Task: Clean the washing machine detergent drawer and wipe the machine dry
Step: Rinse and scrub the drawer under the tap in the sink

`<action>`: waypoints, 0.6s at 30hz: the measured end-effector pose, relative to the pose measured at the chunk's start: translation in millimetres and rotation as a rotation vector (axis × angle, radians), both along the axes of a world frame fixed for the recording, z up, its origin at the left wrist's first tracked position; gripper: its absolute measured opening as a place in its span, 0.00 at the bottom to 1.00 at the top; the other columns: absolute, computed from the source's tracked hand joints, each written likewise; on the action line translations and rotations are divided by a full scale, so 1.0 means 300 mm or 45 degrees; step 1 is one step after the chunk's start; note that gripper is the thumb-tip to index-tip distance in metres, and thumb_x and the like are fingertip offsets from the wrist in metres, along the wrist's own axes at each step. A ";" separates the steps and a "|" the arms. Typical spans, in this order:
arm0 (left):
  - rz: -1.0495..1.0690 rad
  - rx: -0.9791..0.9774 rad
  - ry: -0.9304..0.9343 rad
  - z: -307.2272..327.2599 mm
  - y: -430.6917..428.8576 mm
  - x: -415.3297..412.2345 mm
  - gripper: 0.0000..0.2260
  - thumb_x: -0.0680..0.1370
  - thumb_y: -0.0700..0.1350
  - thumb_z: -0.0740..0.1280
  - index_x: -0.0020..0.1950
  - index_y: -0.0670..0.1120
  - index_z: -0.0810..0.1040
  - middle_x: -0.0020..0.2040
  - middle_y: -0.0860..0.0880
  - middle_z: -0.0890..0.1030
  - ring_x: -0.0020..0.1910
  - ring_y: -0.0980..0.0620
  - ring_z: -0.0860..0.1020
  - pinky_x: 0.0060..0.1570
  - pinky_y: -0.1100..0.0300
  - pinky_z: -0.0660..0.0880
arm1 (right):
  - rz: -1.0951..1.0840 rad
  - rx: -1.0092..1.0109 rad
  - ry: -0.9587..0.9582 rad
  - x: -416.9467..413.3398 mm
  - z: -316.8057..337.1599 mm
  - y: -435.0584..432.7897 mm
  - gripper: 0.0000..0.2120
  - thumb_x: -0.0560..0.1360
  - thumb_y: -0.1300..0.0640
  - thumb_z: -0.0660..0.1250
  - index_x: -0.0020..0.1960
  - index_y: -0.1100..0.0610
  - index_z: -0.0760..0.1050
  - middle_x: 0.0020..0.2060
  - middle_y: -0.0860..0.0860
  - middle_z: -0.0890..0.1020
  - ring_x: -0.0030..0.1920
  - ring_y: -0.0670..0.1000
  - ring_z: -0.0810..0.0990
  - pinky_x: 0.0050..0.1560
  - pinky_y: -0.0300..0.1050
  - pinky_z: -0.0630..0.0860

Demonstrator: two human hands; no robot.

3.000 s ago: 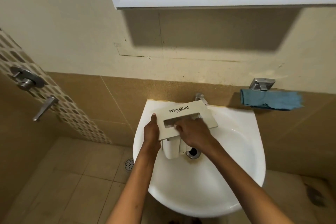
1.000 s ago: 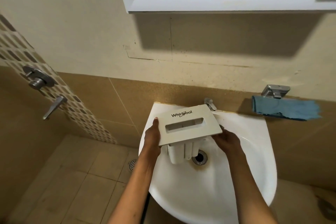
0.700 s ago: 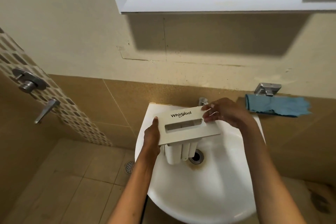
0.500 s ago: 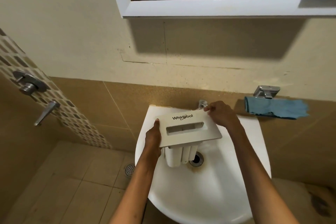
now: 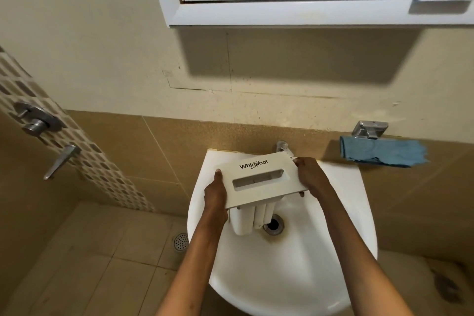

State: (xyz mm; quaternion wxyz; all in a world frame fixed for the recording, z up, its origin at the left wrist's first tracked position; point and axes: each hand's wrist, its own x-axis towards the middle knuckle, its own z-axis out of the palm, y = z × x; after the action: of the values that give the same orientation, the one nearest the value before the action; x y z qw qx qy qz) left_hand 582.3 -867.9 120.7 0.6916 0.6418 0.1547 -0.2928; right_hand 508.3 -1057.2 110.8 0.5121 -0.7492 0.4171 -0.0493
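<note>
The drawer [image 5: 261,179] is held over the sink [image 5: 295,277], front panel facing up with its logo and slot showing, compartments hanging down towards the drain [image 5: 274,224]. The left hand [image 5: 215,194] grips the panel's left edge, thumb on top and the other fingers hidden under the panel. The right hand [image 5: 311,177] grips the right edge, its fingers [image 5: 298,161] curled round the far corner and one tip showing under the near corner. The panel lies between the two hands, tilted, its far right corner just beside the tap [image 5: 282,146]. A blue cloth [image 5: 382,152] hangs on the wall, well to the right.
</note>
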 end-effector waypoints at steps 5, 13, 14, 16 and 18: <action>0.022 0.002 0.011 -0.004 0.025 0.008 0.14 0.82 0.53 0.55 0.52 0.45 0.74 0.40 0.48 0.78 0.38 0.49 0.77 0.36 0.55 0.75 | -0.461 0.686 -0.282 -0.023 -0.083 -0.011 0.12 0.79 0.66 0.55 0.59 0.67 0.73 0.50 0.62 0.79 0.38 0.54 0.76 0.28 0.40 0.76; 0.081 -0.074 0.027 0.003 0.099 0.026 0.14 0.82 0.51 0.54 0.63 0.48 0.71 0.42 0.50 0.77 0.38 0.53 0.76 0.35 0.59 0.73 | -0.886 1.422 -0.415 0.009 -0.325 0.052 0.15 0.81 0.64 0.49 0.42 0.65 0.71 0.44 0.62 0.75 0.53 0.58 0.75 0.51 0.44 0.75; 0.075 -0.081 0.025 -0.002 0.104 0.026 0.12 0.82 0.51 0.54 0.61 0.49 0.71 0.41 0.51 0.77 0.37 0.53 0.75 0.34 0.59 0.73 | -0.946 1.428 -0.413 0.018 -0.325 0.063 0.16 0.81 0.63 0.49 0.41 0.65 0.71 0.41 0.60 0.74 0.48 0.57 0.75 0.45 0.43 0.76; 0.084 -0.089 0.026 -0.010 0.115 0.025 0.11 0.82 0.51 0.54 0.59 0.48 0.71 0.41 0.50 0.77 0.36 0.53 0.76 0.31 0.60 0.73 | -1.048 1.405 -0.396 0.043 -0.364 0.064 0.15 0.81 0.60 0.49 0.42 0.63 0.70 0.38 0.56 0.74 0.40 0.53 0.74 0.36 0.41 0.75; 0.072 -0.092 0.016 -0.022 0.122 0.028 0.13 0.82 0.51 0.54 0.60 0.47 0.72 0.41 0.49 0.78 0.36 0.52 0.76 0.29 0.62 0.74 | -1.097 1.391 -0.382 0.074 -0.405 0.058 0.15 0.81 0.55 0.49 0.46 0.59 0.71 0.37 0.53 0.74 0.38 0.51 0.74 0.39 0.37 0.74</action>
State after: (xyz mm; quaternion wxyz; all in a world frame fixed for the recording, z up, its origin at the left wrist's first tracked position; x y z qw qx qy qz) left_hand 590.7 -831.3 114.0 0.7213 0.6099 0.1666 -0.2827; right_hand 530.6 -1039.8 -10.7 0.8012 -0.1389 0.5664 -0.1338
